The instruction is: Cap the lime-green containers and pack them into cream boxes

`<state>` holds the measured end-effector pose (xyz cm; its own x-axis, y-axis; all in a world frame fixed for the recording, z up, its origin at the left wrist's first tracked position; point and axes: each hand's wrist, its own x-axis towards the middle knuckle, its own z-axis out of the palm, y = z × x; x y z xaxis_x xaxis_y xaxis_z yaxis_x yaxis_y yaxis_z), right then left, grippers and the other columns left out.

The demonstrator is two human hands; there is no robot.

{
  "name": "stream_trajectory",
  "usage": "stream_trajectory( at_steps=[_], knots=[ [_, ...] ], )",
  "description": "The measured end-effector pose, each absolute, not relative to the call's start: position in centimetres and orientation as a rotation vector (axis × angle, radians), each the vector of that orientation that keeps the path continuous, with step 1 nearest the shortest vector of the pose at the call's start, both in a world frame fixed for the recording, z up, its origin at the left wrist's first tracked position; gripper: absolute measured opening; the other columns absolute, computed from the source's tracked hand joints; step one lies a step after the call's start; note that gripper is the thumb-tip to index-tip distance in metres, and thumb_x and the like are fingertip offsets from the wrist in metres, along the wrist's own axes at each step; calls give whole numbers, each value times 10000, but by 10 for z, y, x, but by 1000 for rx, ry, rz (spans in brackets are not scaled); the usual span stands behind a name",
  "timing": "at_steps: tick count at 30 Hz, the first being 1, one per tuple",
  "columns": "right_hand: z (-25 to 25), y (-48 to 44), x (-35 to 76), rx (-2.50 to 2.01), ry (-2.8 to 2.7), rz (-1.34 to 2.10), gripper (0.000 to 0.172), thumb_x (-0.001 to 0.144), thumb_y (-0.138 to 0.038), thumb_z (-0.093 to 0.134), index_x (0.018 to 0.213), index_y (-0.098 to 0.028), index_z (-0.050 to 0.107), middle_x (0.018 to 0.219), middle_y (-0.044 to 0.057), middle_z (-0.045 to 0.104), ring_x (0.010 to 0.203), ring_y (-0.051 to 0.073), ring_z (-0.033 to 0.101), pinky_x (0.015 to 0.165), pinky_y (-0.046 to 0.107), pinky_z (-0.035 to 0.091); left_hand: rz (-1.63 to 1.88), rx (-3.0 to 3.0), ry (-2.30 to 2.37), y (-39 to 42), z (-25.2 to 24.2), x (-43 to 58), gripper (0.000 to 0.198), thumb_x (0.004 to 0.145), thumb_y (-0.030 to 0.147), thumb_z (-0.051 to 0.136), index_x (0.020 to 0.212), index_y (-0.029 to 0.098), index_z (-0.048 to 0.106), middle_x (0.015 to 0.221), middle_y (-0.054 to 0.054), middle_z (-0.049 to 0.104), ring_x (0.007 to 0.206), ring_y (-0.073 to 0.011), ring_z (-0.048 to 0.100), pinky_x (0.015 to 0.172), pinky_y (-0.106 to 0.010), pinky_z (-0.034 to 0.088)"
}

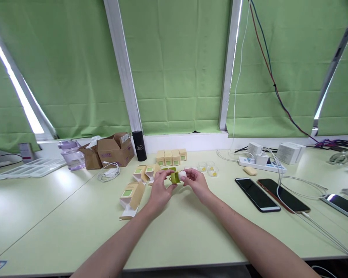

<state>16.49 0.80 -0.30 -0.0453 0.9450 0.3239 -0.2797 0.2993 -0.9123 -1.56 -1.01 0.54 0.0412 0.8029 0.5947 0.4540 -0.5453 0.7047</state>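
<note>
My left hand [160, 192] has its fingers closed on a small olive-green case [174, 178] with a loop at its side, held just above the table. In my right hand [197, 183], the thumb and fingers pinch a small white rounded piece [182, 175] against the case's right side. Whether the white piece is partly inside the case I cannot tell. Another green item [168, 168] shows just behind my left fingers, partly hidden. Left of my hands lie opened cardboard boxes with green squares, the nearest box [132, 195] having its flap out. Clear round containers [211, 170] with yellow bits sit behind my right hand.
Several closed small boxes [168, 157] stand at the back. A black bottle [139, 146], a brown carton [115, 150] and a purple jug [72, 155] are to the left. Rightward lie phones [257, 194], a power strip [262, 164], a beige object [249, 170] and loose white cables.
</note>
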Motion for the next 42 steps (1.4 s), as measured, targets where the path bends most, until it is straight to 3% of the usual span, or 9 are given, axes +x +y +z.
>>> stream_trajectory(
  at_steps=[7,23,35,42],
  knots=[
    [-6,7,161,-749,-1256,1061,345,645,-387,898,885,-189,749,819,57,760,738,201,684,726,354,571,1522,2052,1273,-14,7,-16,447,733,131,755,1156,267,703,1188,-76,618,1198,-275,572,1089,-480,462],
    [-7,6,162,-780,-1312,1044,276,679,-376,865,854,-187,767,800,61,749,722,199,663,640,314,547,1507,2115,1271,-15,7,-16,433,747,113,750,1145,277,707,1195,-80,609,1218,-280,570,1097,-485,476],
    [-12,8,159,-774,-1291,1063,323,675,-406,870,899,-192,780,799,58,744,708,201,657,594,319,571,1491,2162,1251,-15,7,-17,434,749,106,762,1143,280,708,1182,-79,626,1233,-280,554,1095,-479,469],
    [-6,2,162,-778,-1324,1061,436,693,-401,864,1074,-201,790,695,-1,656,644,168,604,612,332,585,1477,2202,1218,-16,8,-16,403,754,130,779,1124,276,710,1118,-66,664,1195,-279,552,1046,-459,494]
  ],
)
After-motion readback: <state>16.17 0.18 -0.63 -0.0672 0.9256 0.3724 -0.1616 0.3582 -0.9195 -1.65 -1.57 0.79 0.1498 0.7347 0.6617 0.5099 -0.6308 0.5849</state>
